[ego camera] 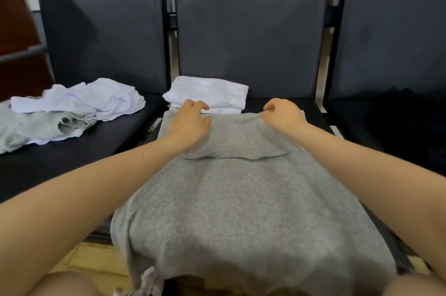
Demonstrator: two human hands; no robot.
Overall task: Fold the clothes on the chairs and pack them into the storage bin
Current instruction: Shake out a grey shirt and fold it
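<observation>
1. Three dark padded chairs stand side by side against a pale wall; the middle chair (251,37) carries most of the work, and yellowish floor tiles (79,257) show below its front edge.
2. A grey garment (236,199) lies spread along the middle seat, its near end hanging over the front edge, its far end turned back into a short flap (234,141).
3. The left hand (190,121) rests on the flap's left side, fingers curled at the far fold — whether this grip pinches cloth I cannot tell.
4. The right hand (282,114) sits at the flap's right corner, fingers curled onto the fold, seemingly pinching the grey cloth.
5. A folded white garment (207,95) lies at the back of the same seat, just beyond both hands.
6. On the left chair's seat (72,162) lies a crumpled white garment (82,100) — it overlaps a rumpled pale grey garment (31,129).
7. Something dark lies on the right chair (398,114), too dim to name.
</observation>
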